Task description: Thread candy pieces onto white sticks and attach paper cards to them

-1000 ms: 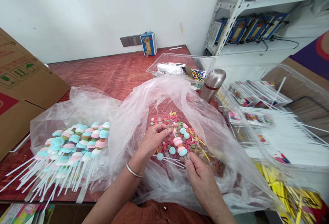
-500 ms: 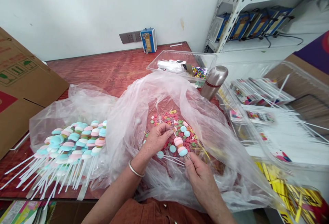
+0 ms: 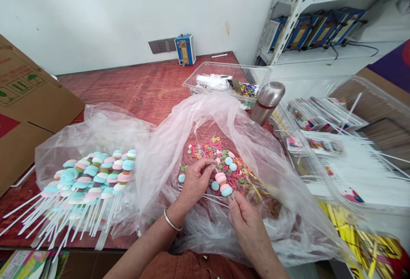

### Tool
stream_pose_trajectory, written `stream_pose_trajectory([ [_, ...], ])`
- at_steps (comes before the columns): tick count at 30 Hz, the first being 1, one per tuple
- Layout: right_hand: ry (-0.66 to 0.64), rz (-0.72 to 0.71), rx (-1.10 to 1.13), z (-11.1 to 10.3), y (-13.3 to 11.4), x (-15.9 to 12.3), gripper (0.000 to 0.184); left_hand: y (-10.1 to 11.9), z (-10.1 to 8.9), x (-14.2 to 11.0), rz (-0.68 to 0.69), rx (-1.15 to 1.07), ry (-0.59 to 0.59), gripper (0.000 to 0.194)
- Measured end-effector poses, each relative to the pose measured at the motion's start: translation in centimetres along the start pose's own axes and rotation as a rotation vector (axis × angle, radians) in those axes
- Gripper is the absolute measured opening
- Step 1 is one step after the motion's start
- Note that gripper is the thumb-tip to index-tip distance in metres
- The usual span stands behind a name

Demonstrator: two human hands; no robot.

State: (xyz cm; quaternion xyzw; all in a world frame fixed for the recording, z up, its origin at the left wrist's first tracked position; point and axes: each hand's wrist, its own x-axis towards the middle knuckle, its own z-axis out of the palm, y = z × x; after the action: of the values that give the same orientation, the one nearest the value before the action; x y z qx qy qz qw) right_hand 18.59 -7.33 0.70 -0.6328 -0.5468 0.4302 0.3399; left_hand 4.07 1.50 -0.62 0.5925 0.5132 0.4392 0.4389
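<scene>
My right hand point(image 3: 244, 218) pinches the lower end of a white stick that carries a short stack of pink, orange and blue candy discs point(image 3: 223, 184). At the stick's top tip, my left hand point(image 3: 196, 181) holds its fingers pinched together; whatever small piece they hold is hidden. Both hands work inside an open clear plastic bag point(image 3: 256, 151) spread on the red wooden table point(image 3: 134, 89). A loose heap of small coloured candy rings and blue discs point(image 3: 224, 159) lies in the bag just beyond my fingers.
A second plastic sheet at the left holds several finished candy skewers point(image 3: 92, 176). A cardboard box point(image 3: 22, 104) stands far left. A steel flask point(image 3: 265, 102), a clear tray point(image 3: 224, 80) and a bin of white sticks point(image 3: 355, 164) are at the right.
My left hand shifted slightly toward me and closer to the stick's tip. The right hand kept holding the skewer in nearly the same place. The camera tilted a little.
</scene>
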Motion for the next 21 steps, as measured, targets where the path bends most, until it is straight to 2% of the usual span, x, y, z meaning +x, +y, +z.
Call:
stream_pose_trajectory([
  [9,0.001,-0.002,-0.039,0.1,0.9,-0.5,0.033,-0.9,1.1,-1.4,-0.104,-0.016,0.102,0.019],
  [21,-0.003,-0.006,-0.026,0.4,1.3,-0.7,0.034,-0.4,1.6,-2.1,-0.079,-0.038,0.103,0.017],
])
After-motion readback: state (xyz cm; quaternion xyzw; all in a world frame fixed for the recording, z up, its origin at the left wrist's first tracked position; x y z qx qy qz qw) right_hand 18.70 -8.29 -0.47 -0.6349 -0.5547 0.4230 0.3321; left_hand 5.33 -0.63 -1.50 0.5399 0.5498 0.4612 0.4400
